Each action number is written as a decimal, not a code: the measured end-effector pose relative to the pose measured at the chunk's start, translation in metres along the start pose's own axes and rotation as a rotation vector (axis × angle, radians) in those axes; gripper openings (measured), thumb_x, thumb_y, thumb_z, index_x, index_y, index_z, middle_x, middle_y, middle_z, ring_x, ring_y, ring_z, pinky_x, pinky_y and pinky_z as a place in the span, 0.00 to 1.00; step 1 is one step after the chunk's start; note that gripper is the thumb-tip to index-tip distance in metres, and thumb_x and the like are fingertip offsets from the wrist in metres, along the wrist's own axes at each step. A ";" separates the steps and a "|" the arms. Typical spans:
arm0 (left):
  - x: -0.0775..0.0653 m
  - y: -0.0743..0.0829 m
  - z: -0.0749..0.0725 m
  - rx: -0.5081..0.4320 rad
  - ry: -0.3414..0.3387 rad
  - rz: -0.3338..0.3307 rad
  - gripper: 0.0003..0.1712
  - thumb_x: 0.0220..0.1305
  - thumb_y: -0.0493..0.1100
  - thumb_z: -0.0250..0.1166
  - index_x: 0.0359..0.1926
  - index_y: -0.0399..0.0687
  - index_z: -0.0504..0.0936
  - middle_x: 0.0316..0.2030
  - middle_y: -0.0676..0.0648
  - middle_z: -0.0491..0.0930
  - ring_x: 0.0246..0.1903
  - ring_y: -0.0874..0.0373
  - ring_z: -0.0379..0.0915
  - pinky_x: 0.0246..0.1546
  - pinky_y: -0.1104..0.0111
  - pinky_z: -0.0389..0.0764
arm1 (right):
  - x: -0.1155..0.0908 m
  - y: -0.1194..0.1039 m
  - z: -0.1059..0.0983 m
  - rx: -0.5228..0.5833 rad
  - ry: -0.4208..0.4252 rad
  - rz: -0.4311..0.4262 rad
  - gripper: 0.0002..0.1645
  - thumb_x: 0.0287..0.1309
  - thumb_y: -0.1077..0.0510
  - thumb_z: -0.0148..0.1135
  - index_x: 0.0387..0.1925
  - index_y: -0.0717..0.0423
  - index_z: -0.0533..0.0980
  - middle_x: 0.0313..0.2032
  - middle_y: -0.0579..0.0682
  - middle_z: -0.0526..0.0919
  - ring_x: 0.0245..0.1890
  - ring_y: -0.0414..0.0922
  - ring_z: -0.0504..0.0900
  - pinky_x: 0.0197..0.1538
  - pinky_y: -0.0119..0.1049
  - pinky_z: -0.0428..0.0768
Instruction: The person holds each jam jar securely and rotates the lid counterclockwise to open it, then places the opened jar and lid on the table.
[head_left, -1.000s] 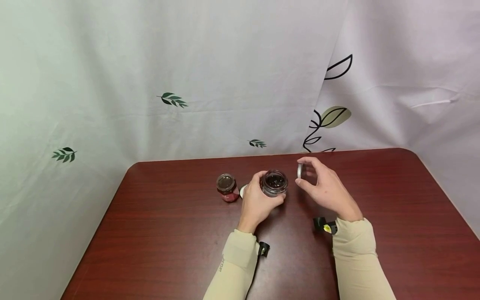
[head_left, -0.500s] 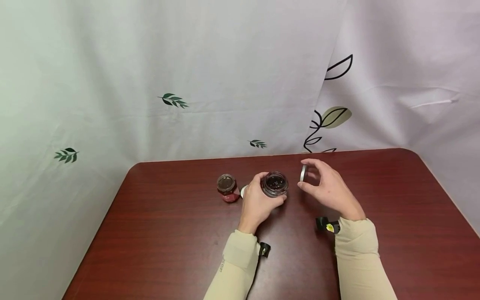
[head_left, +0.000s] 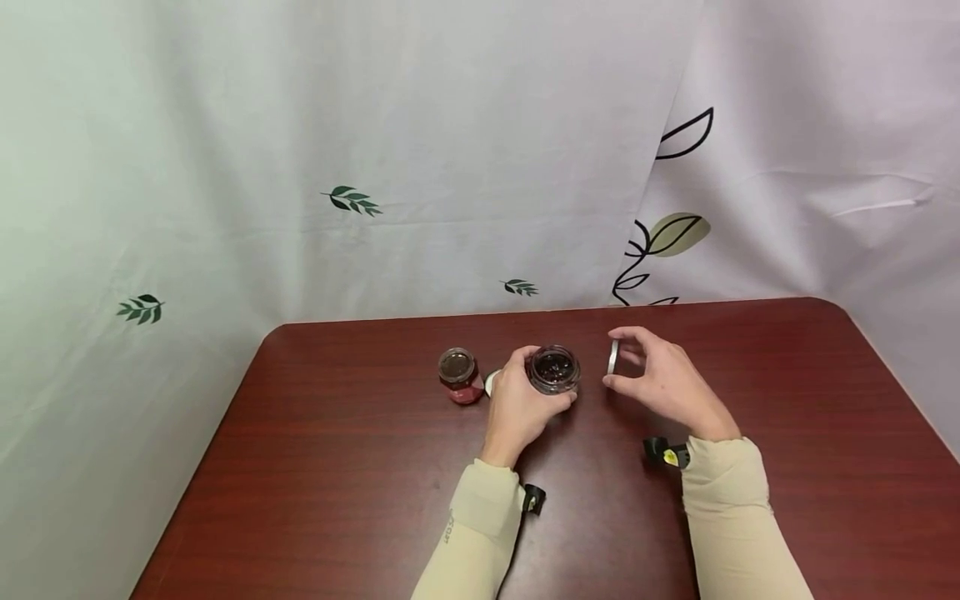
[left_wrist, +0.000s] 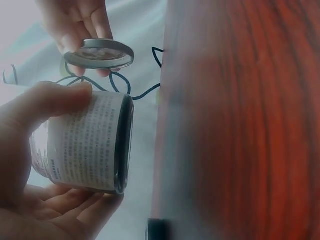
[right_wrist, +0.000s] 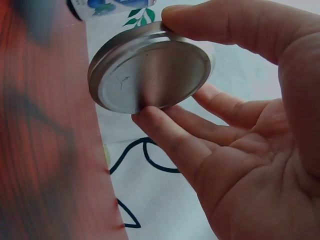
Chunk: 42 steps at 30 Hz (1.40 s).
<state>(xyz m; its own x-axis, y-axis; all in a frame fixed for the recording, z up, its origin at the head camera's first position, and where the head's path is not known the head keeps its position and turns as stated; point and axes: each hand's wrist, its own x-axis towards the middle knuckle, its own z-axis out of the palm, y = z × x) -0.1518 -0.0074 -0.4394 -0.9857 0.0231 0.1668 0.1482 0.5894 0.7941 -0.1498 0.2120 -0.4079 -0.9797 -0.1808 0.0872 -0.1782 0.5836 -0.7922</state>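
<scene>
My left hand (head_left: 520,408) grips an uncovered glass jar (head_left: 553,369) with dark contents, its mouth facing up towards the head camera. Printed text covers the jar's pale label (left_wrist: 90,145) in the left wrist view, where thumb and fingers wrap around its side. To the right of the jar, my right hand (head_left: 663,383) pinches a round silver metal lid (right_wrist: 150,80) by its edge between thumb and fingertips. The lid is held on edge in the head view, apart from the jar, its shiny face visible in the right wrist view.
A second small jar (head_left: 461,375) with a red lower part stands left of the left hand. Between them a white round thing (head_left: 491,382) shows, partly hidden by that hand. A patterned white curtain (head_left: 420,250) hangs behind the dark red table (head_left: 337,483).
My right hand has drifted slightly right and towards me with the lid, widening the gap to the jar. The left hand keeps its hold on the jar. The head view has shifted a little.
</scene>
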 end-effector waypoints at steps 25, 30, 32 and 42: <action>0.003 0.000 0.002 0.037 -0.029 -0.009 0.41 0.38 0.47 0.83 0.56 0.43 0.77 0.45 0.46 0.85 0.46 0.52 0.82 0.49 0.60 0.80 | 0.001 0.023 0.011 0.100 -0.099 0.022 0.41 0.49 0.67 0.74 0.65 0.71 0.67 0.59 0.68 0.76 0.59 0.61 0.78 0.59 0.48 0.75; 0.003 0.000 0.004 0.042 -0.036 -0.015 0.41 0.39 0.47 0.82 0.56 0.43 0.77 0.45 0.45 0.84 0.46 0.51 0.81 0.50 0.60 0.79 | 0.000 0.027 0.012 0.112 -0.114 0.022 0.42 0.48 0.68 0.74 0.64 0.72 0.67 0.60 0.68 0.75 0.59 0.61 0.79 0.58 0.48 0.76; 0.003 0.000 0.005 0.035 -0.043 -0.017 0.42 0.39 0.47 0.82 0.57 0.43 0.76 0.46 0.45 0.84 0.47 0.52 0.81 0.50 0.60 0.79 | 0.000 0.028 0.012 0.113 -0.120 0.023 0.42 0.48 0.68 0.74 0.65 0.71 0.67 0.60 0.68 0.75 0.59 0.61 0.79 0.58 0.48 0.77; 0.004 0.000 0.007 0.035 -0.049 -0.013 0.42 0.40 0.47 0.82 0.57 0.43 0.76 0.47 0.45 0.84 0.47 0.52 0.81 0.50 0.60 0.79 | 0.000 0.029 0.011 0.039 -0.124 0.026 0.43 0.47 0.65 0.77 0.65 0.69 0.68 0.58 0.66 0.76 0.53 0.58 0.83 0.53 0.47 0.81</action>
<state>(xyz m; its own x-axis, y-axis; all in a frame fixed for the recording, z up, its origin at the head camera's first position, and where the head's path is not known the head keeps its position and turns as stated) -0.1567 -0.0020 -0.4425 -0.9904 0.0542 0.1269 0.1331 0.6179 0.7749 -0.1542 0.2200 -0.4376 -0.9644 -0.2644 -0.0071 -0.1472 0.5587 -0.8162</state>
